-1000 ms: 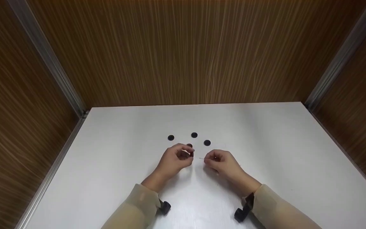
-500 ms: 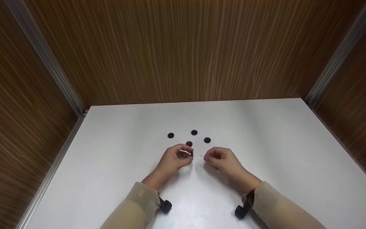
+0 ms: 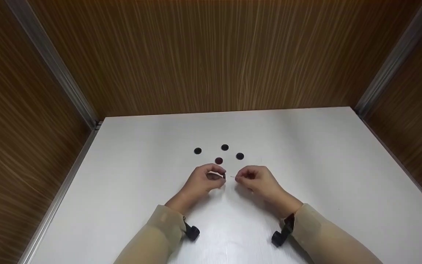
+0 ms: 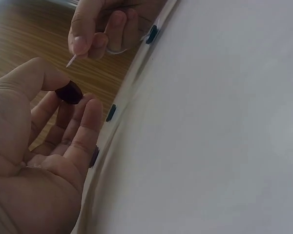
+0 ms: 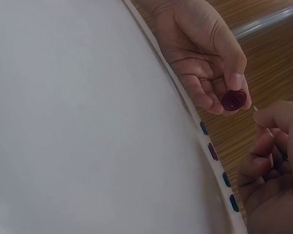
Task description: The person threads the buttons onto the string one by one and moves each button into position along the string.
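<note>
My left hand (image 3: pixel 216 176) pinches a small dark red button (image 4: pixel 69 92) between thumb and fingertips, held on edge above the white table (image 3: pixel 317 157). The button also shows in the right wrist view (image 5: pixel 233 100). My right hand (image 3: pixel 245 178) pinches a thin pale needle (image 3: pixel 232 177) whose tip (image 4: pixel 71 61) points at the button from a short gap away. On the table just beyond the hands lie three dark buttons (image 3: pixel 197 151) (image 3: pixel 225 147) (image 3: pixel 240 156) and another dark red button (image 3: pixel 218 160).
Wood-grain walls (image 3: pixel 211 55) with metal corner strips (image 3: pixel 55 66) close the table in at the back and both sides. Black wrist mounts (image 3: pixel 191 232) (image 3: pixel 279 237) sit on both beige sleeves near the table's front.
Both hands have drawn a little closer together, narrowing the gap between needle tip and held button. The dark red button on the table now shows fully beyond the left hand.
</note>
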